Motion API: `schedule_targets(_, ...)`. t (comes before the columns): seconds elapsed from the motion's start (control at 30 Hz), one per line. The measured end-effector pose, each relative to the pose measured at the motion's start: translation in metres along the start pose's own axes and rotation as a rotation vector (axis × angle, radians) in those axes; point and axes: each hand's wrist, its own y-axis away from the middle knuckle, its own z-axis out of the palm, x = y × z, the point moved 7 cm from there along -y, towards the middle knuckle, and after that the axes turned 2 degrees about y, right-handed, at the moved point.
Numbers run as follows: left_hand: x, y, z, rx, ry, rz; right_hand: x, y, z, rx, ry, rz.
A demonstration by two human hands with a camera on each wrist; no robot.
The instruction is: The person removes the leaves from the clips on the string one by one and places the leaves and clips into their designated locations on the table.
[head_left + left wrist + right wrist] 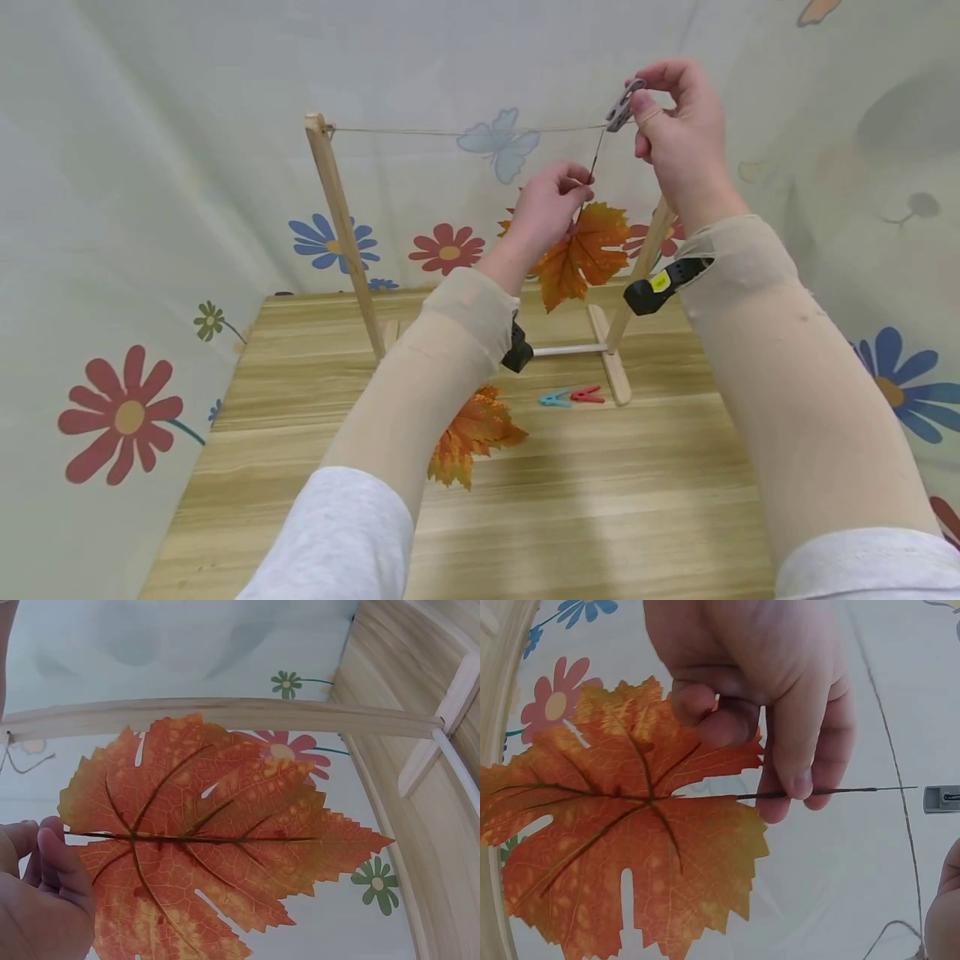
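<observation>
My left hand point(551, 204) pinches the dark stem point(847, 790) of an orange artificial maple leaf point(588, 250), which hangs below the fingers. In the right wrist view, the stem's thin tip crosses the string point(891, 735). Up at the right end of that line, my right hand point(686, 137) grips a grey clothespin point(624, 106) between thumb and fingers. The clothespin's lower end is close to the string and the stem's tip; whether it bites on either cannot be told. The left wrist view shows the leaf point(225, 825) spread flat beside the fingertips.
A wooden frame's left post point(341, 225) and right post point(651, 246) carry the string. A white rod point(566, 351) joins their bases. On the table point(600, 517) lie another orange leaf point(480, 429), a blue clothespin point(555, 399) and a red clothespin point(588, 395). Flower-printed cloth point(187, 100) stands behind.
</observation>
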Motion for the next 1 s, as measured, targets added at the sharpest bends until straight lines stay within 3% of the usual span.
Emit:
schedule_targets(0.23,-0.006,0.002,-0.005,0.006,-0.004,-0.015,-0.002,-0.001,0.006,0.008,-0.071,-0.055)
schedule_targets(0.4,-0.01,0.003,-0.012,0.043,0.01,-0.02,0.003,0.0,0.005,0.009,-0.057,-0.003)
schedule_targets(0.67,-0.013,0.006,-0.019,0.067,0.062,-0.025,0.018,0.002,0.001,0.014,-0.122,0.094)
schedule_targets(1.0,-0.024,0.011,-0.023,0.108,0.069,-0.033,0.035,0.012,0.001,-0.043,-0.109,0.108)
